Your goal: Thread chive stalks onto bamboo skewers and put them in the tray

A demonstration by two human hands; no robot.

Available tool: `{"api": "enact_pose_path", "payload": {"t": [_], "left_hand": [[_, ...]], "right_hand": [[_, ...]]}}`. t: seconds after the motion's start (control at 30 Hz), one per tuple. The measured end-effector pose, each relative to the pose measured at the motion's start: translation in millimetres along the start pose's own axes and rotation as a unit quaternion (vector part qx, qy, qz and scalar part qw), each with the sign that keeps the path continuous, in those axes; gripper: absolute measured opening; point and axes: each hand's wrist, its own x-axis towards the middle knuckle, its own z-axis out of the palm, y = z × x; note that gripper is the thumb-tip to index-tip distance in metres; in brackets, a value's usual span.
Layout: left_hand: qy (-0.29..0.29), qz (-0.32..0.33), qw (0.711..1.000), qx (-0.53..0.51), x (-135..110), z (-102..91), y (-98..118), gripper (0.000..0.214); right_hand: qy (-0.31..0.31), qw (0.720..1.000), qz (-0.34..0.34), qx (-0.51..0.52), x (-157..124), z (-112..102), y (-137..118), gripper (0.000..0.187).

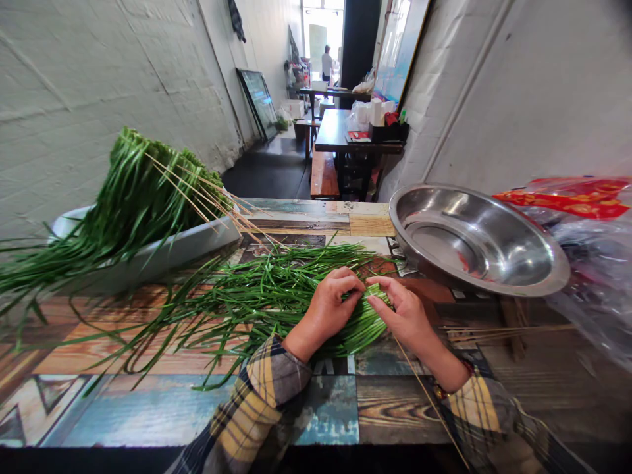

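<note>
My left hand [330, 304] and my right hand [403, 312] meet over a small folded bundle of green chives [363, 322] on the patterned table. Both hands have their fingers pinched together on that bundle. A thin bamboo skewer [424, 392] runs from my right hand down toward the table's near edge. A loose heap of chives [257, 289] spreads out to the left of my hands. Both forearms wear plaid sleeves.
A white tray [158, 253] at the left holds skewered chive bundles piled high. A steel basin [476, 237] sits at the right, with spare skewers [498, 332] below it and plastic bags [592, 263] beside it. Walls flank the table; a person stands far back.
</note>
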Motion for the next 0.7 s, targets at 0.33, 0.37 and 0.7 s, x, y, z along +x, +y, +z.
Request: {"api": "enact_pose_path", "payload": {"t": [0.33, 0.37, 0.7], "left_hand": [[0.073, -0.054, 0.995, 0.052, 2.9, -13.2, -11.2, 0.018], [0.094, -0.064, 0.991, 0.071, 3.6, -15.3, -15.1, 0.018], [0.014, -0.083, 0.951, 0.296, 0.6, -19.0, -33.5, 0.01]], "right_hand": [[0.001, 1.0, 0.002, 0.002, 0.8, -1.2, -0.5, 0.027], [0.0, 1.0, 0.002, 0.003, 0.9, -1.1, -0.2, 0.027], [0.0, 1.0, -0.009, 0.014, 1.8, -1.4, -4.2, 0.024]]}}
